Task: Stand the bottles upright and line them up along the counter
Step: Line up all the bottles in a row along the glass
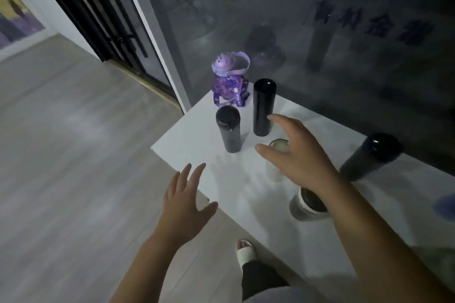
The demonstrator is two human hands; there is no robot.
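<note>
On the white counter (197, 145) stand a purple strapped bottle (227, 81) at the far corner, a tall black flask (263, 108) beside it, and a shorter black flask (229, 133) nearer the edge, all upright. A clear bottle with a pale top (278, 146) sits just under my right hand (298, 155), whose fingers are spread and hold nothing. Another black flask (369, 157) stands upright at the right. A white-and-dark bottle (305, 206) shows partly beneath my right forearm. My left hand (187, 202) hovers open over the counter's front edge.
A dark glass wall with lettering (344, 32) runs along the counter's back. A black-framed door (103, 19) and grey wood floor (73, 155) lie to the left. A blurred blue object (445, 204) sits at the right edge. My slippered foot (246, 251) shows below the counter.
</note>
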